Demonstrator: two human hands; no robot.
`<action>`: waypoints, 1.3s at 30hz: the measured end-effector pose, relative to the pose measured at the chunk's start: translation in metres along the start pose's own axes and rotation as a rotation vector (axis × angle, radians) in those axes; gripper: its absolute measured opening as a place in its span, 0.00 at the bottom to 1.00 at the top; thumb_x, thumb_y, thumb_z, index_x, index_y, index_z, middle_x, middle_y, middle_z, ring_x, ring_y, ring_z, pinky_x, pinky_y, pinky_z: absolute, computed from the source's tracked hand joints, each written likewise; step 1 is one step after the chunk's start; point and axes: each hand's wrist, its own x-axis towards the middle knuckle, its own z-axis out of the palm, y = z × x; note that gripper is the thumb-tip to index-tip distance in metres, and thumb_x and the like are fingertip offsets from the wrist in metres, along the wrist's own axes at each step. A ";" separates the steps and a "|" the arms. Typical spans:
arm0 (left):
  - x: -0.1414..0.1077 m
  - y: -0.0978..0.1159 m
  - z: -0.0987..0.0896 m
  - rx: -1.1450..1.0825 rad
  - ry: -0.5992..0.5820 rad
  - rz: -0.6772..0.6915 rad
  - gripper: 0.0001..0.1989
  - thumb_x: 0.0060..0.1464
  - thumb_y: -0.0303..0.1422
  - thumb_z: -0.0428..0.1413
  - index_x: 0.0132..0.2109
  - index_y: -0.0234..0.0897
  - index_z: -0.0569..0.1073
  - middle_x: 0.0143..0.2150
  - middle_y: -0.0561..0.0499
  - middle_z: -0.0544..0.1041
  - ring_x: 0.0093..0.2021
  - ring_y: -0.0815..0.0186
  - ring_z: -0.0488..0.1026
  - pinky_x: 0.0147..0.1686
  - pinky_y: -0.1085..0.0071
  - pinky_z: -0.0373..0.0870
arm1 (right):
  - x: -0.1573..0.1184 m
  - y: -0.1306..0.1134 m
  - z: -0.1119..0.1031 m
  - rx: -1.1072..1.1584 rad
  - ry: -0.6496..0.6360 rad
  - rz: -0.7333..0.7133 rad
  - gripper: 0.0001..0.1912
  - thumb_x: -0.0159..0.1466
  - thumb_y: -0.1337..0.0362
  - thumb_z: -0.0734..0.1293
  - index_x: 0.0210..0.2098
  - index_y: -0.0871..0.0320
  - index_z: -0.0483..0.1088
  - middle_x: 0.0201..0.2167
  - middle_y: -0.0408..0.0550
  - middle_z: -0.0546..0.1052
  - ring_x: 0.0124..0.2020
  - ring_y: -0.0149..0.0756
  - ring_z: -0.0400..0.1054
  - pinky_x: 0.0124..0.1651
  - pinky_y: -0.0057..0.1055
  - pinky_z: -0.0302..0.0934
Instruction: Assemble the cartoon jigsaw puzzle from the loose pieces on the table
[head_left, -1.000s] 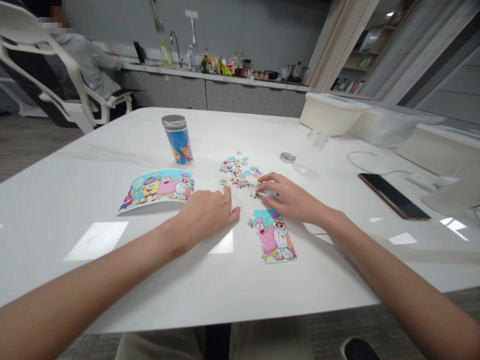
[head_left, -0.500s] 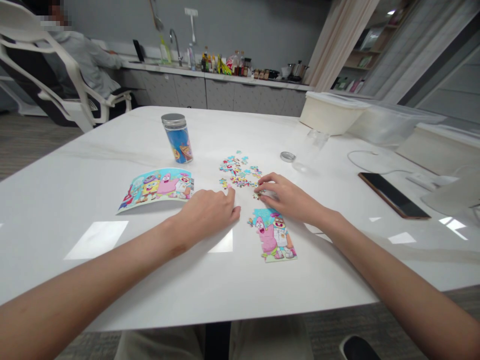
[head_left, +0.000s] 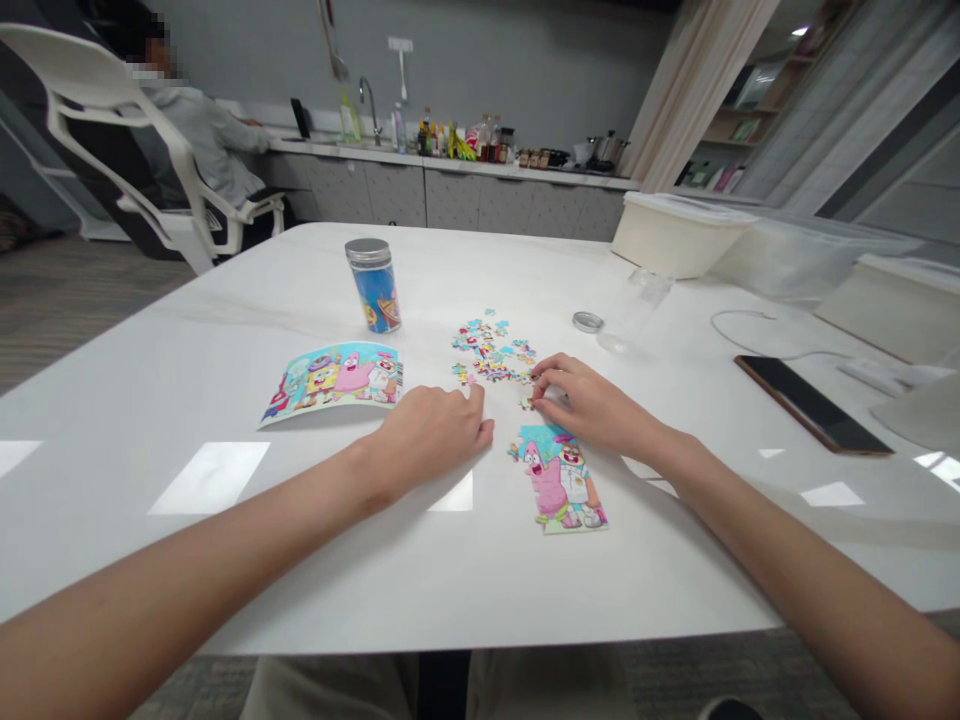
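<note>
My left hand rests at the near edge of a loose pile of jigsaw puzzle pieces, index finger stretched toward a small pink piece, thumb apart. Fingers of my right hand are bent in a pinch at a puzzle piece right of the pile. Just below that hand lies a joined puzzle section showing a pink starfish and a figure in white. One small piece sticks out at its upper left. A curved picture sheet with the cartoon characters lies left of my left hand.
A lidded jar with a blue picture stands behind the sheet. A metal lid and a clear jar lie beyond my right hand. A phone, cable and storage boxes are at right. A person sits far left.
The view has shifted slightly, so everything appears a little further right and lower. Both hands keep nearly the same places beside the pieces.
</note>
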 end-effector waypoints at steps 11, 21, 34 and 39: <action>0.001 0.000 0.014 0.025 0.074 -0.057 0.26 0.66 0.36 0.42 0.61 0.19 0.65 0.27 0.38 0.78 0.29 0.52 0.78 0.26 0.63 0.68 | -0.001 0.005 0.001 -0.033 0.046 0.046 0.05 0.63 0.70 0.63 0.35 0.55 0.70 0.47 0.51 0.71 0.48 0.42 0.69 0.54 0.42 0.63; 0.001 0.000 0.006 -0.010 0.019 -0.133 0.26 0.65 0.38 0.43 0.60 0.20 0.66 0.28 0.39 0.79 0.30 0.52 0.78 0.25 0.65 0.65 | -0.001 0.011 0.003 -0.078 0.115 0.208 0.08 0.64 0.69 0.62 0.39 0.56 0.73 0.45 0.53 0.73 0.48 0.45 0.70 0.53 0.45 0.64; 0.001 0.000 0.012 0.000 0.087 -0.054 0.20 0.65 0.33 0.42 0.54 0.25 0.70 0.24 0.42 0.76 0.25 0.55 0.75 0.23 0.66 0.62 | -0.001 0.011 0.004 -0.076 0.093 0.145 0.10 0.66 0.66 0.63 0.46 0.53 0.73 0.46 0.52 0.72 0.49 0.44 0.69 0.53 0.44 0.65; 0.000 0.000 0.010 -0.018 0.083 -0.044 0.20 0.66 0.33 0.42 0.54 0.25 0.70 0.26 0.41 0.76 0.25 0.56 0.75 0.24 0.66 0.62 | -0.001 0.010 0.004 -0.077 0.092 0.146 0.08 0.66 0.65 0.64 0.43 0.54 0.73 0.46 0.52 0.72 0.47 0.43 0.70 0.52 0.44 0.65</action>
